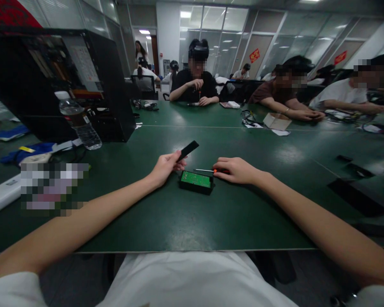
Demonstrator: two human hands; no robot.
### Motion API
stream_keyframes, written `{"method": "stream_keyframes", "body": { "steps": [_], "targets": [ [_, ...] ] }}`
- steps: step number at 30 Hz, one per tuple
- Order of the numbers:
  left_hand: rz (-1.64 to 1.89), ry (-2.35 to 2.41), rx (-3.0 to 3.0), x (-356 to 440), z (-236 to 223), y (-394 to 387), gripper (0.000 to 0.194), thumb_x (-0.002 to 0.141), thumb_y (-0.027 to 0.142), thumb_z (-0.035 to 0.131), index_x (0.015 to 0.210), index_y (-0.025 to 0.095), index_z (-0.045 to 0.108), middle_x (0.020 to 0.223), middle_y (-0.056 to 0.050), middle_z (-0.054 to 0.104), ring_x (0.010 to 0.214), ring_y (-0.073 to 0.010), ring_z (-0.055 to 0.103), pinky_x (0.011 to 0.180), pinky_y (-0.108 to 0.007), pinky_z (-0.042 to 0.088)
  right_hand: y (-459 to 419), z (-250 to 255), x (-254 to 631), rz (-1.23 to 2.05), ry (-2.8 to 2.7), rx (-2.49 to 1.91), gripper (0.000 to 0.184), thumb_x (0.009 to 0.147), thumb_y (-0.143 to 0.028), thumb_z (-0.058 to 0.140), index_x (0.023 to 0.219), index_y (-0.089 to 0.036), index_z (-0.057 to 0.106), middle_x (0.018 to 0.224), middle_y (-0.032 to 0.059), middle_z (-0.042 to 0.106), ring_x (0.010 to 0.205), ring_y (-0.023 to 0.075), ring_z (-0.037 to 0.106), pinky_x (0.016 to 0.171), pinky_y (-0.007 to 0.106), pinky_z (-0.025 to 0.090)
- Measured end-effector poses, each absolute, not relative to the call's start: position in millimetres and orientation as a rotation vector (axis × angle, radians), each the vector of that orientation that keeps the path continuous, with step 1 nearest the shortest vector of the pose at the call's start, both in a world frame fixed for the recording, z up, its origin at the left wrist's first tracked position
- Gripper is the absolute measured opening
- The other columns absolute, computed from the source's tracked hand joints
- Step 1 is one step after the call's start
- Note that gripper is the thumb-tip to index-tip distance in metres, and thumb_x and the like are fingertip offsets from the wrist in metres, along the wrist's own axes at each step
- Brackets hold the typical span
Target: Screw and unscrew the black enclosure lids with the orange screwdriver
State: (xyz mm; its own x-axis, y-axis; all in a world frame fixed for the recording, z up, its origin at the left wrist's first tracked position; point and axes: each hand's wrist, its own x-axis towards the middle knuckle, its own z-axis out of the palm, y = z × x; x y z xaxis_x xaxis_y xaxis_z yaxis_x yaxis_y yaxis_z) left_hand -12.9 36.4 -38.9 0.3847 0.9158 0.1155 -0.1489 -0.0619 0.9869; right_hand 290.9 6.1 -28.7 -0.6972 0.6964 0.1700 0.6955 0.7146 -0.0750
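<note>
My left hand pinches a flat black cover piece and holds it tilted up above the green table. My right hand is closed on a small screwdriver with an orange collar, its thin metal shaft lying pointed left. Just in front of both hands sits a small black box, its lid off, with a green circuit board showing inside. The screwdriver tip lies just behind the box's far edge.
An open black computer case and a plastic water bottle stand at the left. Three other people sit along the table's far side with cables and a cardboard box. Black parts lie at the right.
</note>
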Motion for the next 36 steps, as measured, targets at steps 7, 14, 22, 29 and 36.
{"method": "stream_keyframes", "body": {
  "steps": [7,14,22,29,36],
  "targets": [
    [1.005,0.671,1.001,-12.3,-33.5,39.1,0.037,0.093,0.047,0.069,0.088,0.011,0.064,0.067,-0.001,0.06,0.054,-0.008,0.052,0.054,-0.02,0.041,4.9,-27.7,290.0,-0.027,-2.714,-1.128,0.043,0.104,-0.05,0.041,0.114,-0.017,0.068,0.1,0.0099,0.066,0.087,0.0195,0.064,0.075,0.031,0.048],
    [0.967,0.678,1.003,-10.1,-30.7,34.5,0.026,0.096,0.035,0.066,0.09,0.009,0.066,0.074,-0.005,0.065,0.061,-0.0106,0.058,0.059,-0.021,0.048,2.4,-29.1,279.4,-0.009,-2.67,-1.077,0.039,0.104,-0.044,0.042,0.122,-0.017,0.065,0.114,0.0141,0.068,0.104,0.0245,0.064,0.091,0.041,0.051],
    [1.002,0.681,1.063,-9.7,-36.1,36.3,0.03,0.081,0.037,0.082,0.085,0.011,0.068,0.071,-0.001,0.063,0.05,-0.0065,0.053,0.048,-0.018,0.042,-4.0,-24.6,274.8,-0.01,-2.61,-1.009,0.037,0.103,-0.043,0.045,0.122,-0.018,0.065,0.118,0.0147,0.068,0.11,0.0263,0.061,0.095,0.044,0.05],
    [1.05,0.715,1.053,-8.2,-37.0,37.2,0.027,0.078,0.027,0.084,0.096,0.01,0.073,0.079,-0.002,0.068,0.06,-0.009,0.061,0.055,-0.02,0.047,-35.6,-23.4,231.1,0.103,-2.514,-0.86,0.056,0.094,-0.056,0.06,0.136,-0.02,0.055,0.129,0.0162,0.063,0.119,0.0298,0.057,0.102,0.049,0.048],
    [1.036,0.735,1.062,-8.7,-36.9,36.7,0.029,0.075,0.022,0.084,0.1,0.01,0.075,0.087,-0.005,0.072,0.062,-0.0098,0.064,0.062,-0.023,0.051,-47.5,-26.3,209.0,0.209,-2.495,-1.04,0.051,0.095,-0.036,0.061,0.142,-0.022,0.049,0.124,0.0139,0.066,0.109,0.0273,0.063,0.095,0.046,0.053]
  ]
}}
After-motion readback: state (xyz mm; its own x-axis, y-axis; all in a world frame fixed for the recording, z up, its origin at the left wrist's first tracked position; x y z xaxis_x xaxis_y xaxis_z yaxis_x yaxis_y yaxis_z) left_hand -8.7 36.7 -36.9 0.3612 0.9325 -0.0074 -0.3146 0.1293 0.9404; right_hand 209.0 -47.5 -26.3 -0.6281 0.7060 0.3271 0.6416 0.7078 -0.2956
